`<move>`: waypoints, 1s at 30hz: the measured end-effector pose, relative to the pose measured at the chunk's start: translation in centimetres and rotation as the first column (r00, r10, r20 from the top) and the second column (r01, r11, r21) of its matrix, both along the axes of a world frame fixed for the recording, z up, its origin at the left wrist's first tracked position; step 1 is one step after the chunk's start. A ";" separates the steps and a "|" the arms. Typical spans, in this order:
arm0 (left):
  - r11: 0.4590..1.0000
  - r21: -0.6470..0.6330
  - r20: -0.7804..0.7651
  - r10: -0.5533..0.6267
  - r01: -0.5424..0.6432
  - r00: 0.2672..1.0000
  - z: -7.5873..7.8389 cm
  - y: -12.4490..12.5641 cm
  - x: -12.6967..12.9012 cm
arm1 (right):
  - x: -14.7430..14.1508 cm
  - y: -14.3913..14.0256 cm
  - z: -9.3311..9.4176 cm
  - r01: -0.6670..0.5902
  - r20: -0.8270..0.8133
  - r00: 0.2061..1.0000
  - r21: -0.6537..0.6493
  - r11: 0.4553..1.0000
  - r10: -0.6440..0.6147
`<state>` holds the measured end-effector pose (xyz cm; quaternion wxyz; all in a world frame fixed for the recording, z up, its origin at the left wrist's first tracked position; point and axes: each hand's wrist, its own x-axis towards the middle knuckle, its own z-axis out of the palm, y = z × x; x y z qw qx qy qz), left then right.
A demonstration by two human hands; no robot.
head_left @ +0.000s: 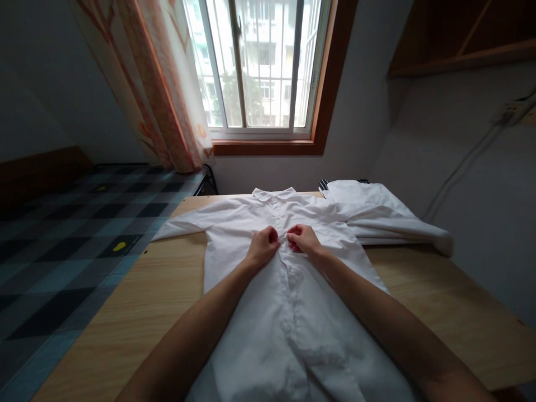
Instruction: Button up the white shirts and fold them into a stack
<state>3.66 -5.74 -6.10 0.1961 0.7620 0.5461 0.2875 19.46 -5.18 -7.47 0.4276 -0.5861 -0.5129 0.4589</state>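
A white collared shirt (243, 301) lies front side up on a wooden table (167, 279), its collar toward the window and its sleeves spread to both sides. My left hand (263, 245) is closed at the shirt's front edge, fingers curled and pinching at the placket. Just to its right, my right hand (303, 239) pinches the cloth of the other front edge. A small gap separates the two hands at the chest. Below them the front edges run down loosely, with wrinkles. Any button between the fingertips is too small to make out.
Folded white cloth (377, 209) with a black-striped piece beneath is piled at the table's back right; the right sleeve reaches over it. A bed with a checked sheet (75, 245) adjoins the left side. A curtain (163, 89) hangs beside the barred window (263, 67).
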 end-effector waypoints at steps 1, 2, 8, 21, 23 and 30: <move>1.000 0.030 -0.032 0.005 -0.004 0.999 -0.1 -0.1 -0.1 | 0.7 0.0 0.3 0.022 0.123 0.992 0.070 0.997 -0.031; 0.998 0.061 -0.072 0.007 -0.002 0.997 -0.2 -0.2 -0.2 | 1.6 0.1 0.8 0.028 0.281 0.957 0.156 0.987 -0.072; 0.984 0.176 -0.429 0.086 -0.010 0.899 -0.1 -1.3 -4.4 | 11.0 1.0 3.5 -0.023 0.865 0.309 0.423 0.906 -0.396; 0.994 -0.036 -0.574 0.066 -0.106 0.816 -0.8 2.1 -8.3 | 14.9 5.2 6.3 0.086 0.879 0.149 0.444 0.892 -0.452; 0.994 -0.022 -0.569 0.078 -0.110 0.819 -0.9 2.7 -8.0 | 15.4 6.2 6.9 0.108 0.872 0.143 0.457 0.883 -0.468; 0.994 -0.018 -0.562 0.078 -0.107 0.823 -1.1 5.2 -6.6 | 14.0 7.0 4.6 0.128 0.894 0.178 0.394 0.910 -0.412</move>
